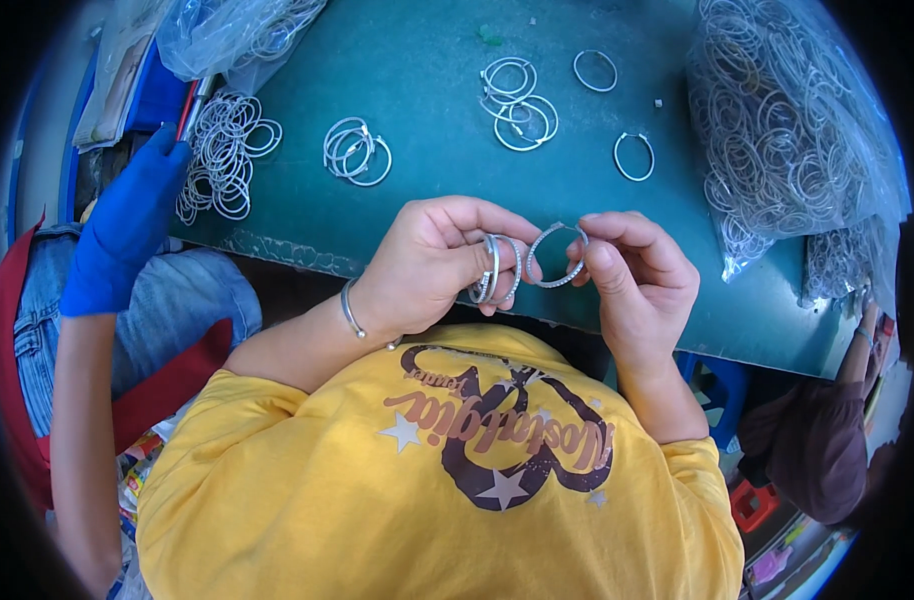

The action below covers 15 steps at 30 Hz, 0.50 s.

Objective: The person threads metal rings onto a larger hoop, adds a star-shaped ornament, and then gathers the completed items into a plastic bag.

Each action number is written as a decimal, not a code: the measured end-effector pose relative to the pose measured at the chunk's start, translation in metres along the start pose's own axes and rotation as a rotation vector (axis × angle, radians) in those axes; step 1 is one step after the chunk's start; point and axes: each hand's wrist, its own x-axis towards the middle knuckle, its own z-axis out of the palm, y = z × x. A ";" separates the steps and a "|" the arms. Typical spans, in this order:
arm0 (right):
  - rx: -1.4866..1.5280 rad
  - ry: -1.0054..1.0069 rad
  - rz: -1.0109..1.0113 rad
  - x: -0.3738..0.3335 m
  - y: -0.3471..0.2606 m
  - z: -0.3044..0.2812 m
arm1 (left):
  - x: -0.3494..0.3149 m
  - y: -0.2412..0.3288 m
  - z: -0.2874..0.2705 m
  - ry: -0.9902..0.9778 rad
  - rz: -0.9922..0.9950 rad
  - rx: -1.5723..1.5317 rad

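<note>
In front of my chest, over the near table edge, my left hand [432, 262] is closed around several silver hoops [489, 270] that look like hoop earrings. Its fingertips reach the left side of another hoop earring [537, 277] with a beaded or stone-set surface. My right hand [637, 275] pinches that hoop's right side between thumb and fingers. A small gap or clasp seems to sit near its top; the detail is too fine to tell. Loose hoops lie beyond my hands: a small cluster [357, 152], another overlapping cluster [518, 104], and two single hoops, one [595, 71] farther than the other [634, 157].
A large clear plastic bag [777, 130] full of hoops stands on the green table [427, 200] at right. A hoop pile [222, 150] and another bag [227, 40] lie at left. A co-worker's blue-gloved hand [127, 225] is beside the pile; another person [812, 440] sits at right.
</note>
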 end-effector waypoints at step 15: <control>-0.733 -0.157 -0.500 0.017 -0.013 -0.006 | 0.002 -0.004 -0.005 -0.054 0.093 0.177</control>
